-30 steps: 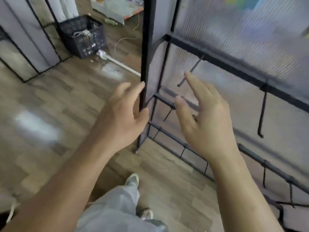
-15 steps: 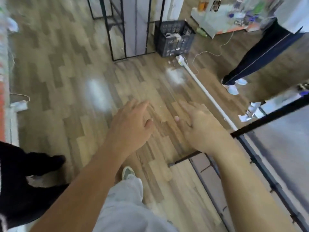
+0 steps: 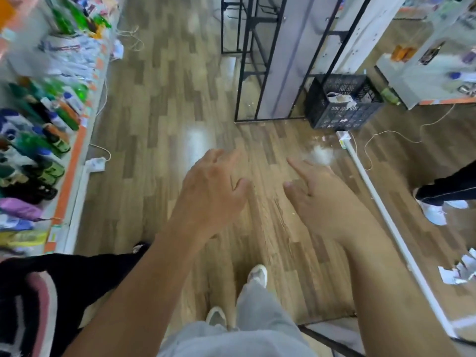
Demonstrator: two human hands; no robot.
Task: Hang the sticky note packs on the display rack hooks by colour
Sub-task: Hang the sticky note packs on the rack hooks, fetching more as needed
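Along the left edge runs a white shop shelf with an orange front strip (image 3: 67,176), crowded with blurred green, orange and dark bottles and packets. At its foot a white power strip (image 3: 95,163) lies on the brown wood-plank floor (image 3: 159,124). In the lower left corner is part of another person in black clothing with a pink stripe (image 3: 38,300).

The left hand (image 3: 213,191) hangs over the floor, back upward. Its fingers are loose, slightly spread, pointing away from the wearer, and hold nothing. Below are the wearer's grey trouser legs (image 3: 257,318) and pale shoes (image 3: 257,275).

The right hand (image 3: 319,199) is near the left, apart from it, also back upward. Its forefinger reaches forward, its thumb is out to the side, and it holds nothing.

No sticky note pack can be made out, so its place and direction cannot be told. Of the display rack, only a black metal bar (image 3: 324,336) shows at the bottom, its long axis slanting down to the right.

Further off stands a black metal frame with a grey panel (image 3: 273,73), upright, and just beside it a black plastic lattice crate (image 3: 342,104). A long white strip (image 3: 386,217) runs diagonally across the floor from the crate toward the lower right. At the right edge are another person's dark trouser leg and white shoe (image 3: 435,215), with white paper scraps (image 3: 461,271) below.
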